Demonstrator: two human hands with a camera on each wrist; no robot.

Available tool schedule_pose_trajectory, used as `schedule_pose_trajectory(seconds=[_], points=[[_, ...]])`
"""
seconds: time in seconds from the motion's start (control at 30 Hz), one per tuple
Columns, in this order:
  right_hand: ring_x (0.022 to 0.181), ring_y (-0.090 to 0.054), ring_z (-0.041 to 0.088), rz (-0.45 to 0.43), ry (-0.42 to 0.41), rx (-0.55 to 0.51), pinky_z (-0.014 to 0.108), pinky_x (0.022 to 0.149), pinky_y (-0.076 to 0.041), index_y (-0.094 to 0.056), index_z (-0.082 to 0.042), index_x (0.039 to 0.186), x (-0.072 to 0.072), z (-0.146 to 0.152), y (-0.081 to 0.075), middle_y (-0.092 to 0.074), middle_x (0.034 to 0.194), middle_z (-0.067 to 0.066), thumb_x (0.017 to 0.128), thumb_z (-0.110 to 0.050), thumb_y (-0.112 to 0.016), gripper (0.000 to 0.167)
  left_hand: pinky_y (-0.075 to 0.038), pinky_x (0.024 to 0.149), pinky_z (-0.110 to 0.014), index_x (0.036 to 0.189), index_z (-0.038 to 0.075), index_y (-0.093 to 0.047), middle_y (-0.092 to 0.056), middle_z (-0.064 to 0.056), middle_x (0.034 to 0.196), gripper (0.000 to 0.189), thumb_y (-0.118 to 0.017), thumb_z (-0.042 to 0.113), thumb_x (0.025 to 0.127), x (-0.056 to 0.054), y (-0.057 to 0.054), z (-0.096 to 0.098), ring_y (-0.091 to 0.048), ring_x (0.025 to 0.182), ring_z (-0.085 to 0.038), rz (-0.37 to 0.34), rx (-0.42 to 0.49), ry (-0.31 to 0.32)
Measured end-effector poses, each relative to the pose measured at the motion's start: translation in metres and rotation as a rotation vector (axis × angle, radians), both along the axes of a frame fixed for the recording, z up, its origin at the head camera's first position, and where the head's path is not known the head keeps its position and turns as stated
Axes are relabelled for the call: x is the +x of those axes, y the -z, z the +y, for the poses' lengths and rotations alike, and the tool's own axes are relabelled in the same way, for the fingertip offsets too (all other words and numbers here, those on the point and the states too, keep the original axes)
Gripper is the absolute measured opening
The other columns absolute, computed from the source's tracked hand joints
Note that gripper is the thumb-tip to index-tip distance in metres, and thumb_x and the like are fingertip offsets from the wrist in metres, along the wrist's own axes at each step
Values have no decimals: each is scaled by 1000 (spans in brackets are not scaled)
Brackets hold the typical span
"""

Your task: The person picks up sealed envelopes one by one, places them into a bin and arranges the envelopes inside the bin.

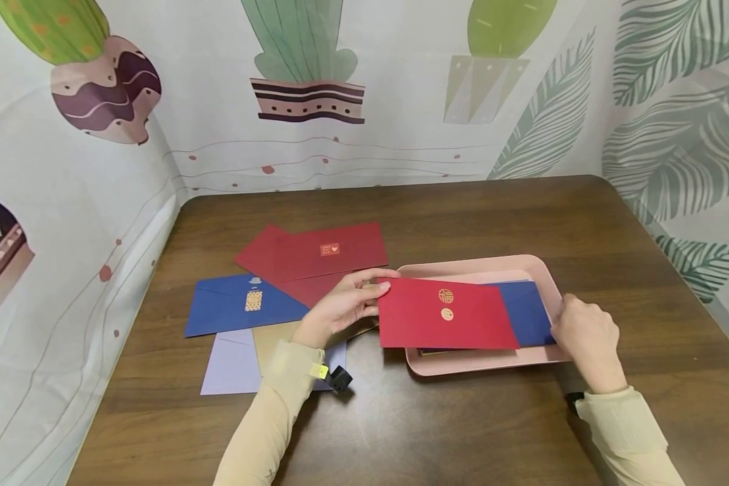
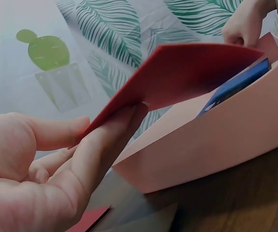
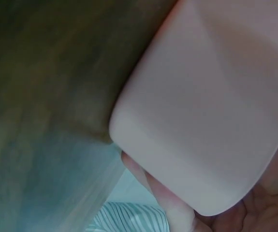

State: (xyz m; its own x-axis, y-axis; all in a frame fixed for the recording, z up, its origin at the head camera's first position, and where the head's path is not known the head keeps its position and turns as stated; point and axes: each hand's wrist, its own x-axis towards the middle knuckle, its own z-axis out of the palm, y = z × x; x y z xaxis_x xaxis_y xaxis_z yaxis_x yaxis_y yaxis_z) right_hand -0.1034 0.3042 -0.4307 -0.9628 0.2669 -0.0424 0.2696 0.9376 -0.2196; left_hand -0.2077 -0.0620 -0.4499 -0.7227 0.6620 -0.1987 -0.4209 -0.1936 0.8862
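My left hand (image 1: 347, 301) pinches the left end of a red envelope (image 1: 449, 331) with gold emblems, thumb on top and fingers beneath. The envelope hangs over a pink tray (image 1: 474, 364), above its contents; in the left wrist view the red envelope (image 2: 177, 72) slants up from the fingers. A blue envelope (image 1: 527, 314) lies in the tray, partly covered by the red one. My right hand (image 1: 588, 341) grips the tray's right end, and in the right wrist view its fingers (image 3: 172, 208) curl round the tray's outer wall (image 3: 201, 116).
Left of the tray lie red envelopes (image 1: 340, 251), a blue envelope (image 1: 219, 307), a lavender envelope (image 1: 231, 368) and a tan envelope (image 1: 273, 341), overlapping. They rest on a brown wooden table (image 1: 462, 432). A patterned curtain (image 1: 401, 148) hangs behind.
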Motion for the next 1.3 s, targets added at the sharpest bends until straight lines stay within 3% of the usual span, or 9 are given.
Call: schedule_pose_trajectory(seconds=[0.3, 0.53, 0.6, 0.8, 1.1, 1.17, 1.3], points=[[66, -56, 54, -16, 2, -7, 55, 48, -43, -54, 6, 88, -1, -1, -1, -59, 81, 39, 79, -8, -54, 17, -58, 76, -25, 138, -2, -46, -61, 0, 85, 39, -49, -1, 98, 4, -2, 10, -64, 81, -8, -11, -18, 0], [65, -56, 54, 0, 1, -6, 55, 48, -43, -54, 5, 87, 0, -2, -1, -59, 81, 39, 78, -7, -53, 15, -52, 85, -22, 141, 4, -45, -48, 5, 70, 48, -50, -6, 95, 6, -5, 14, -51, 75, -7, 19, -119, 40], [66, -56, 54, 0, 3, -7, 56, 48, -43, -54, 5, 86, 0, -1, 0, -59, 81, 39, 77, -7, -53, 15, -50, 88, -23, 143, 7, -43, -48, 4, 75, 50, -49, -6, 95, 7, -6, 15, -51, 78, -8, 32, -139, 57], [66, -56, 55, -10, 5, -9, 56, 49, -43, -54, 5, 87, 1, 0, 0, -59, 81, 39, 77, -6, -54, 16, -47, 91, -22, 151, 12, -31, -48, -5, 122, 59, -48, -2, 97, 13, -15, 22, -56, 97, -8, 63, -130, 109], [67, -56, 54, -20, 10, -10, 56, 49, -44, -54, 5, 87, 1, -1, -1, -59, 79, 38, 78, -7, -52, 15, -35, 110, -36, 151, 7, -26, -44, -24, 138, 59, -48, 0, 96, 17, -22, 32, -53, 110, -18, 128, -88, 178], [67, -56, 54, -24, 12, -9, 56, 50, -44, -54, 5, 87, 0, -1, -1, -59, 79, 37, 78, -7, -52, 14, -31, 114, -40, 151, 7, -25, -35, -24, 148, 58, -47, 1, 97, 16, -24, 33, -48, 123, -24, 139, -90, 185], [65, -56, 53, -30, 20, -10, 56, 50, -45, -54, 4, 85, 0, -1, -1, -59, 75, 35, 77, -8, -53, 14, -22, 119, -47, 151, 7, -25, -20, -18, 159, 59, -48, 4, 98, 16, -30, 29, -23, 146, -33, 144, -120, 187]])
